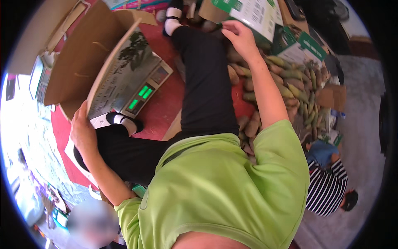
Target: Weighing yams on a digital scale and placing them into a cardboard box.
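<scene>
My left hand holds the near edge of a large open cardboard box, fingers closed against its wall. The box stands tilted over a scale whose display glows green. My right hand is stretched forward beside a green and white carton. Its thumb and index finger come together at a small dark thing that I cannot make out. Below and right of that arm lies a heap of long, tapering green and brown produce, its kind unclear. The inside bottom of the cardboard box is hidden.
Red sheeting covers the floor around my legs. A second scale stands left of the cardboard box. More green and white packaging lies beyond the heap. A person in a striped top is at the right, another person at lower left.
</scene>
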Demonstrator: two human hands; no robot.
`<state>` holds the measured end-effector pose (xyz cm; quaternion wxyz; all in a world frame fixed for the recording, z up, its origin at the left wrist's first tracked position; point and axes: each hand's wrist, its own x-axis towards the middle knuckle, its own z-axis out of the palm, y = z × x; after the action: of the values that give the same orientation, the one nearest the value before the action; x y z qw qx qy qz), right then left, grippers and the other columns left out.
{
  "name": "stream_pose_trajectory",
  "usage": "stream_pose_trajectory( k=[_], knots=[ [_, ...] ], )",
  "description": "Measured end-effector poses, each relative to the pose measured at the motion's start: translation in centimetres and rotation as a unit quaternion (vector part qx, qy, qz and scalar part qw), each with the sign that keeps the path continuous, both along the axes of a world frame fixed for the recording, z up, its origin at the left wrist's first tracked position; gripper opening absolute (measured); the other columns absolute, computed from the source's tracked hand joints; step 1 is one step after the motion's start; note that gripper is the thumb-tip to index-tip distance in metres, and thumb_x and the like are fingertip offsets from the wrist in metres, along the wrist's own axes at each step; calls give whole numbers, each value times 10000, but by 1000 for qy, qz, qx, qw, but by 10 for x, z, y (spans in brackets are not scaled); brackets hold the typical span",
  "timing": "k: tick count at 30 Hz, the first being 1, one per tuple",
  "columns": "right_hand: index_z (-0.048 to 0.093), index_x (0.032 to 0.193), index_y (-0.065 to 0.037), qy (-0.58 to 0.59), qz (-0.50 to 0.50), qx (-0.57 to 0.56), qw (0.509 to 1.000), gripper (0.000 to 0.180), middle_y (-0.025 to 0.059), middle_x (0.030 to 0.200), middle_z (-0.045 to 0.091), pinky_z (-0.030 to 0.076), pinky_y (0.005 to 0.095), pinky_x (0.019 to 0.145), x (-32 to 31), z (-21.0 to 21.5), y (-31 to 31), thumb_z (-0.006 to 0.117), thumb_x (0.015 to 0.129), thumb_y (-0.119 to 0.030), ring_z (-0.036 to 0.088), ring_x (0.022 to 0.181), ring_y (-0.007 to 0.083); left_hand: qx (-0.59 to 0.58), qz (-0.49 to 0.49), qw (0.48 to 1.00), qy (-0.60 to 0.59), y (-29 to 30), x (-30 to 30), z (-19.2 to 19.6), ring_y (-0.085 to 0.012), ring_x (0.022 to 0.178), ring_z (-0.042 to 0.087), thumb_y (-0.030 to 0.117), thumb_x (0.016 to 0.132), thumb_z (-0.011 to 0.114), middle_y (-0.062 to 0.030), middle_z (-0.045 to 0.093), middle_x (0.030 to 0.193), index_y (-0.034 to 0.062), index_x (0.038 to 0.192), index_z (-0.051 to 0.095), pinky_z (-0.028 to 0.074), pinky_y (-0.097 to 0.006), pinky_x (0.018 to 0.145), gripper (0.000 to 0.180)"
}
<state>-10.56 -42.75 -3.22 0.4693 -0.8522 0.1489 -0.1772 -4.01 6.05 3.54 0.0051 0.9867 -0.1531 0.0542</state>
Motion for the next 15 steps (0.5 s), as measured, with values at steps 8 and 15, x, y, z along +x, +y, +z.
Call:
stream_pose_trajectory(
  k=[8, 15],
  knots=[
    [630, 1020, -28, 289, -213, -89, 929, 283, 170, 983, 665, 496, 387, 801, -250, -129, -67, 672, 777, -167, 637, 927, 321, -1, -28, 999, 18, 3, 6, -8, -296, 979, 616, -35, 822, 499, -76, 626, 1117, 208, 1238, 567, 506, -407, 770, 486],
    [633, 1008, -25, 455, -301, -65, 835, 330, 192, 987, 658, 477, 404, 837, -375, -178, -37, 666, 761, -243, 611, 971, 359, -38, -35, 998, 23, 5, 11, -12, -303, 986, 614, -71, 805, 501, -110, 627, 1106, 172, 1243, 568, 500, -405, 793, 505]
  ],
)
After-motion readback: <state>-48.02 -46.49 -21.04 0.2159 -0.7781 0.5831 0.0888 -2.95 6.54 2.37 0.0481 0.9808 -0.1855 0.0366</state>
